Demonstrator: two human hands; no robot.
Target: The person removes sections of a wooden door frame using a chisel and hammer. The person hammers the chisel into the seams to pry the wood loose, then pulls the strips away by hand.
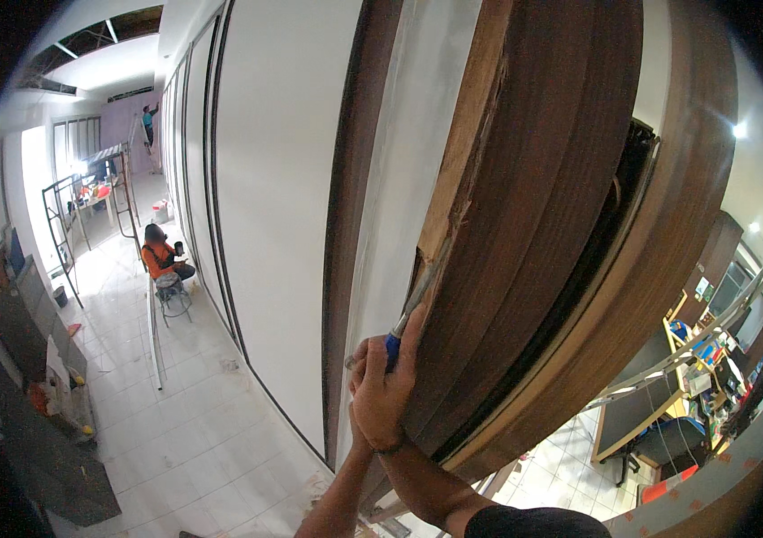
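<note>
Grip, right hand (383, 394): closed round one tool (392, 348) — handle blue, shank metal — with the thumb laid upward along it. Wristband (389, 446), dark, worn at the same wrist; black sleeve (534, 523) seen on that arm. Left hand (357, 423): mostly hidden behind the right; whether anything is held by it cannot be told. The tool is stood tilted, its shank set against the raw edge (465, 170) of a brown panel (534, 179), where the pale wood is splintered. Left of that edge, a white strip (413, 99) is bordered by a dark trim (362, 117); a white wall (283, 179) is placed beyond. Right of the panel, a curved brown frame (682, 170) is noted. Farther right: desk (610, 421), chair (676, 441), clutter on shelves. Farther left: grey cabinet (59, 466), tiled floor (211, 430), stool (173, 294) occupied by a person in orange (162, 258), scaffold (52, 224) — and, farthest, a worker in teal (149, 124), one arm raised.
</note>
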